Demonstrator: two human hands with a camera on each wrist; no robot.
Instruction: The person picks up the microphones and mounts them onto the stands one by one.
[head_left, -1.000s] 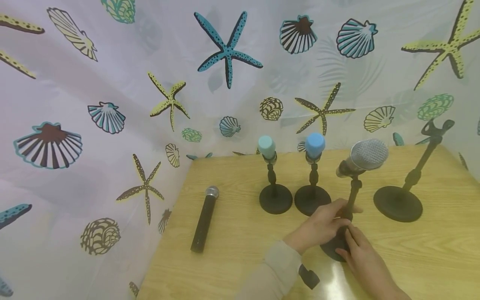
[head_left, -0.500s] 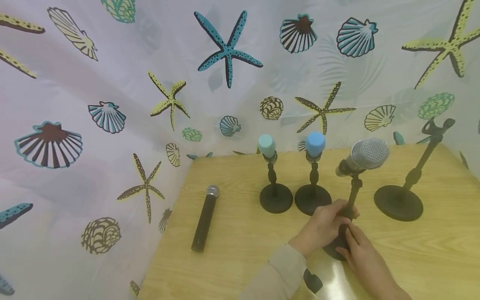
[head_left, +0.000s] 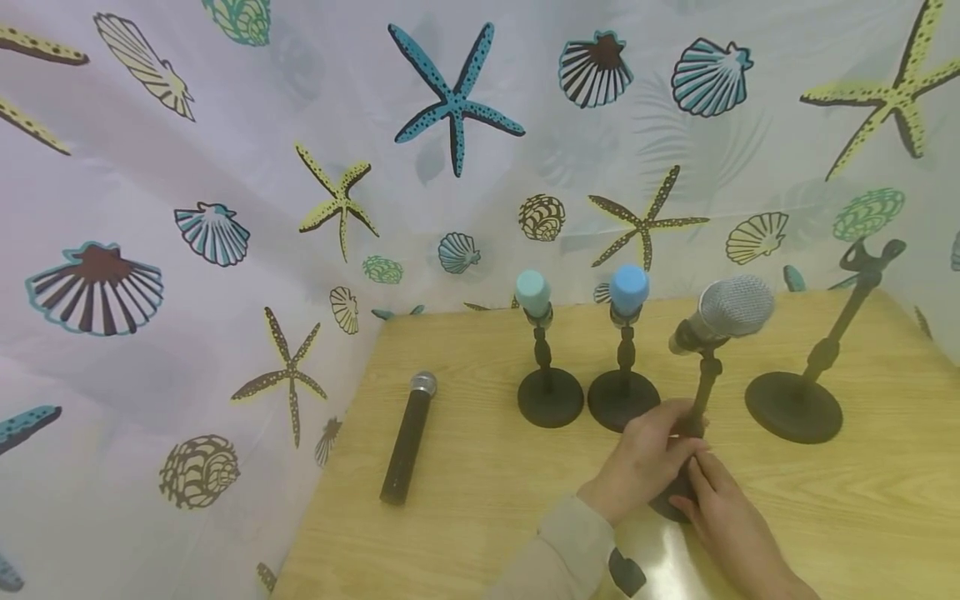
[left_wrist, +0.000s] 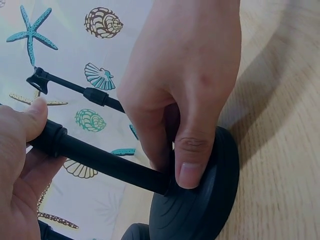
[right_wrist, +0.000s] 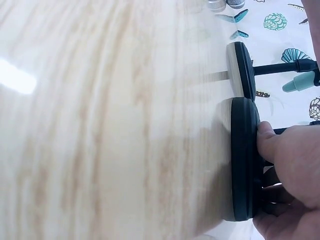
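A black desk microphone stand carries a large microphone with a silver mesh head. My left hand grips its pole, fingers wrapped round the collar. Lower down, my right hand pinches the pole's foot, just above the round black base. In the left wrist view its thumb lies against the base's upper face. The right wrist view shows the base edge-on at the tabletop, with the right hand close along its upper side. Part of the base is hidden behind the hands.
Behind stand two small stands, one with a mint-capped microphone, one with a blue-capped microphone. A stand with an unfilled clip is at the right. A black microphone lies on the wooden table. A shell-patterned curtain hangs behind.
My left hand has shifted slightly right and turned, its fingers drawing in round the pole. The right hand, the stand and its microphone have stayed nearly in place.
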